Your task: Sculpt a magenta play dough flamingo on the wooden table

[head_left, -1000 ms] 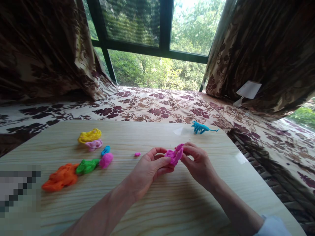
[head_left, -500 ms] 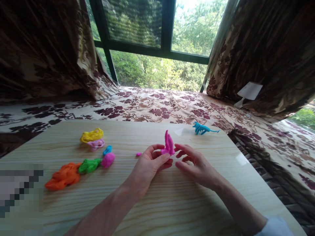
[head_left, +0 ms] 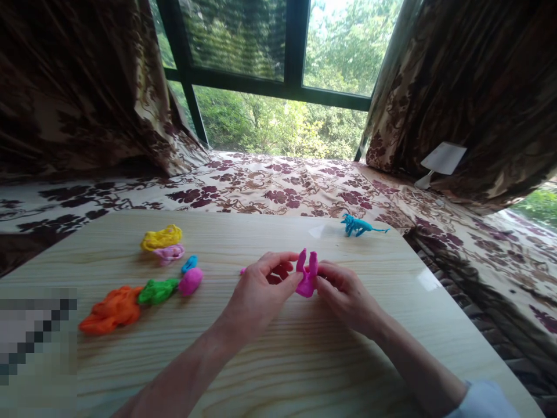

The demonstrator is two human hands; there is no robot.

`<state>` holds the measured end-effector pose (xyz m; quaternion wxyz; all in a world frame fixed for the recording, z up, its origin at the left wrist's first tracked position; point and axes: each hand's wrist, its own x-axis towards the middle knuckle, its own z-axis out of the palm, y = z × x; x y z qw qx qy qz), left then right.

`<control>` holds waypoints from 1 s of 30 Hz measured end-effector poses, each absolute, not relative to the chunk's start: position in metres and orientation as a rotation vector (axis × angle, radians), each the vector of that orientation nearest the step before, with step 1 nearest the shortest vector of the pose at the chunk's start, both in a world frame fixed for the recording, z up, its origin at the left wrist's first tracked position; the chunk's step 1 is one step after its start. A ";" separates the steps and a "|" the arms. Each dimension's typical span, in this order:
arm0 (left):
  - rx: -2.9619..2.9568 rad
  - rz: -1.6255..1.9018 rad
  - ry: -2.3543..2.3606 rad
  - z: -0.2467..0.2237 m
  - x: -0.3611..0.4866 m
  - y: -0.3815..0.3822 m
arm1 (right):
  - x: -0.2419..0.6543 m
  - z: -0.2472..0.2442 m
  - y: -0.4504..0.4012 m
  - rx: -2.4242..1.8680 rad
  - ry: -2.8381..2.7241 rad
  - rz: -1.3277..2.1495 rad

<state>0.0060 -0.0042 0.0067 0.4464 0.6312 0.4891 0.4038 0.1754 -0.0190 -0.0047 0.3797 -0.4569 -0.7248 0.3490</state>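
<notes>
Left hand and right hand pinch a two-pronged pink clay piece from opposite sides, front-left of the blue clay animal; light, low pressure likely keeps both prongs upright.

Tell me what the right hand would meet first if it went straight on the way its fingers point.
The two-pronged pink clay piece: the right hand has its fingertips against it. Just beyond would likely come the fingers of the left hand, though depth is hard to judge.
</notes>
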 end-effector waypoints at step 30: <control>1.729 1.061 1.132 0.008 0.004 -0.007 | 0.171 -0.004 -0.022 -1.097 -1.858 0.969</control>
